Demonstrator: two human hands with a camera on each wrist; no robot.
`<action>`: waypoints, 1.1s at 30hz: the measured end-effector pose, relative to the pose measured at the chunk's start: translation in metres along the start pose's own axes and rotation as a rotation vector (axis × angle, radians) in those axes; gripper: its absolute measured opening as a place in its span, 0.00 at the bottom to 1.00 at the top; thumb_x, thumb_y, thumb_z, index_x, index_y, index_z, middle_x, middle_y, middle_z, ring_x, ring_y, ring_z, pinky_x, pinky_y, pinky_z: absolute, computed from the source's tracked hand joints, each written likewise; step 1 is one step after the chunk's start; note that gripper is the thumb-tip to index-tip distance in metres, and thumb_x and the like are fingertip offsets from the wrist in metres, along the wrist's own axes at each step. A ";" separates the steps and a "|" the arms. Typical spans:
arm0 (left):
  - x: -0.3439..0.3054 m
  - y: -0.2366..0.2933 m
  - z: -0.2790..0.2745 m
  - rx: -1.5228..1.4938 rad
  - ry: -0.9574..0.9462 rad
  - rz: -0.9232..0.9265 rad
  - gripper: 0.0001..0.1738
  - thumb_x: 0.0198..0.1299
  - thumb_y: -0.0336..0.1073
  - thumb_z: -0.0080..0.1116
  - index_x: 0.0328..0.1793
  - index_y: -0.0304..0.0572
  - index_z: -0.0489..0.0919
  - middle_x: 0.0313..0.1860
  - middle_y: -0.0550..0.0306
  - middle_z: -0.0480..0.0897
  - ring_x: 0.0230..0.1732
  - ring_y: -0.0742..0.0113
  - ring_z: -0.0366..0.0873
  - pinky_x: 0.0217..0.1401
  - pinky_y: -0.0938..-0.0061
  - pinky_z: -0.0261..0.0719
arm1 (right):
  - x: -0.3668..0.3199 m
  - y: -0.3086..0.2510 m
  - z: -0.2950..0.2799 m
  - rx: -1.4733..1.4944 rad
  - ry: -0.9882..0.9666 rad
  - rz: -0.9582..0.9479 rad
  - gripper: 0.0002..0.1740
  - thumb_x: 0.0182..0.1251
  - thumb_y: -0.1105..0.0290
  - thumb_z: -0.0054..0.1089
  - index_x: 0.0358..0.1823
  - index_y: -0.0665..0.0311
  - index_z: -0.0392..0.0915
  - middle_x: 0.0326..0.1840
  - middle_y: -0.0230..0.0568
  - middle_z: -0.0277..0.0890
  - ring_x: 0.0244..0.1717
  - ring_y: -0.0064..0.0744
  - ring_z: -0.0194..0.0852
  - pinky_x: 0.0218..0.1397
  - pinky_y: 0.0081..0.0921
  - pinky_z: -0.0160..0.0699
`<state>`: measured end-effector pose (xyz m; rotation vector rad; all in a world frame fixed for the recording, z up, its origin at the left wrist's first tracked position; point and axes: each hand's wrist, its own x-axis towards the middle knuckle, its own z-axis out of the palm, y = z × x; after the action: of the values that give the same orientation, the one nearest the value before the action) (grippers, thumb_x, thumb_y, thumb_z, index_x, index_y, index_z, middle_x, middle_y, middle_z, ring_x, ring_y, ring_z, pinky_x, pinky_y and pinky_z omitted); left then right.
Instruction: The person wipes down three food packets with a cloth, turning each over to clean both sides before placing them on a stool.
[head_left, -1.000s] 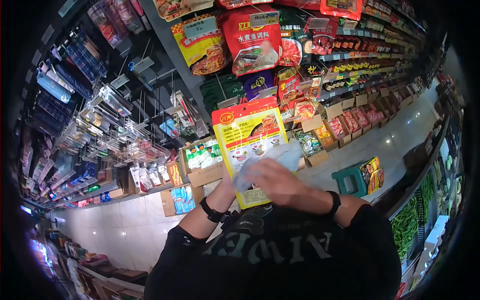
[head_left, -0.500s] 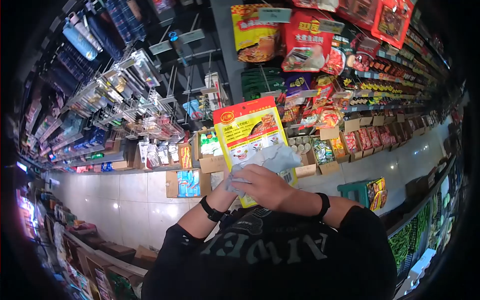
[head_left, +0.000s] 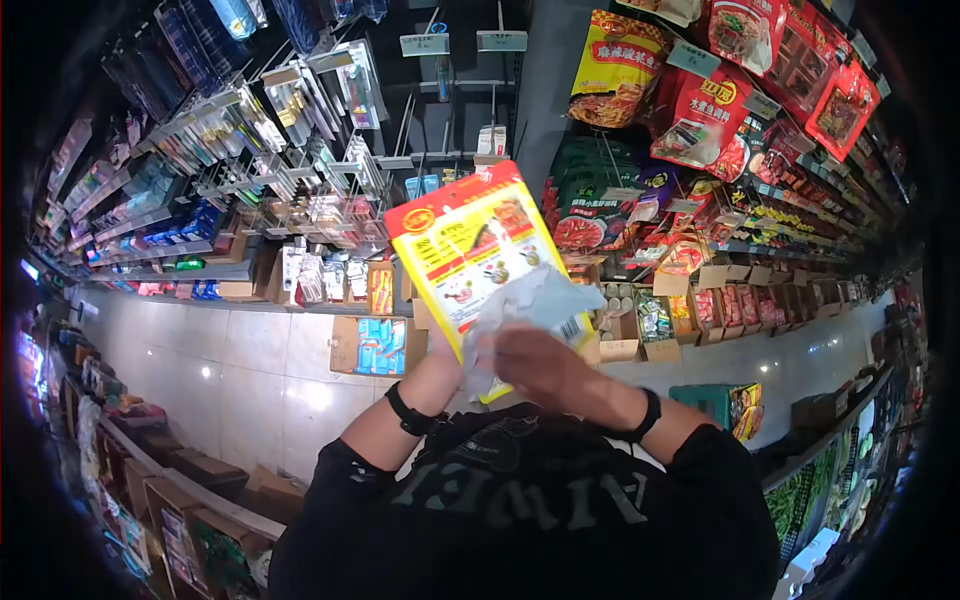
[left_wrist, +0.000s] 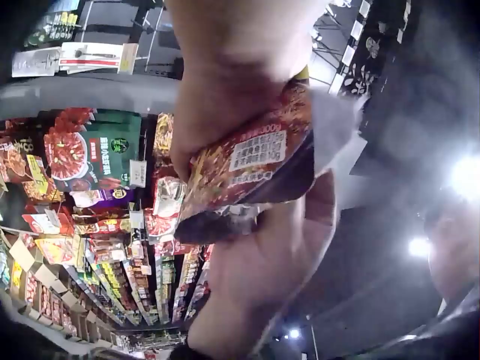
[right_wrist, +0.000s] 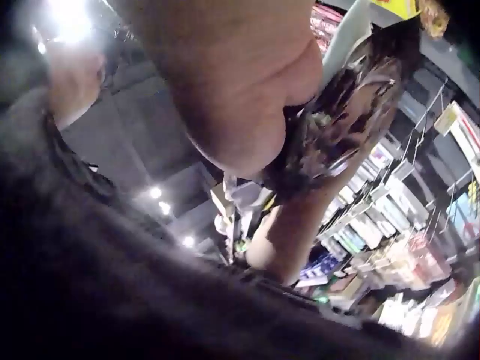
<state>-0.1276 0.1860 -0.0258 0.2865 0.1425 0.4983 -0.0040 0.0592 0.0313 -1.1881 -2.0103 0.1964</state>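
Observation:
A yellow seasoning pouch (head_left: 475, 235) with a red top band is held up tilted before the chest, its printed panel facing me. My left hand (head_left: 445, 368) grips it low at its left edge; most of those fingers are hidden behind the pouch. Across the lower part of the panel lies a crumpled pale grey cloth (head_left: 545, 300). My right hand (head_left: 535, 362), blurred, holds the cloth against the pouch. In the left wrist view the pouch's other side (left_wrist: 251, 154) shows a food picture and a white label. The pouch's dark bottom fold (right_wrist: 349, 112) appears in the right wrist view.
Hanging seasoning pouches (head_left: 620, 70) fill the rack at upper right. Hooks with packaged small goods (head_left: 300, 100) stand at left. Cardboard boxes (head_left: 345, 345) of packets line the shelf foot. A green stool (head_left: 700, 403) with pouches on it stands at right on the tiled floor.
The view has swung left, so the shelves sit further right. The pouch has tilted, its top leaning left. The right hand has shifted with the cloth over the lower panel.

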 end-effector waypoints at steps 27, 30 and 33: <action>0.044 -0.013 0.017 -0.097 -0.276 0.058 0.47 0.70 0.70 0.38 0.82 0.41 0.58 0.76 0.39 0.67 0.73 0.39 0.70 0.74 0.42 0.70 | -0.035 0.025 -0.034 -0.073 -0.093 0.007 0.20 0.59 0.73 0.70 0.52 0.68 0.76 0.73 0.55 0.66 0.75 0.58 0.64 0.74 0.43 0.70; 0.050 -0.033 0.027 -0.113 -0.170 0.105 0.46 0.71 0.70 0.38 0.82 0.42 0.58 0.77 0.40 0.67 0.72 0.41 0.71 0.73 0.43 0.71 | -0.049 0.041 -0.087 -0.115 0.048 0.313 0.19 0.59 0.74 0.69 0.48 0.68 0.72 0.74 0.61 0.64 0.75 0.65 0.62 0.73 0.47 0.70; 0.061 -0.057 0.027 -0.100 -0.165 0.099 0.42 0.73 0.65 0.40 0.80 0.41 0.62 0.75 0.41 0.69 0.71 0.43 0.73 0.71 0.46 0.75 | -0.069 0.051 -0.111 -0.065 0.146 0.409 0.19 0.57 0.82 0.67 0.47 0.68 0.68 0.73 0.67 0.65 0.76 0.69 0.60 0.73 0.48 0.69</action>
<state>-0.0437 0.1614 -0.0211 0.2363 -0.0574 0.5760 0.1248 0.0055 0.0457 -1.6006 -1.6424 0.2398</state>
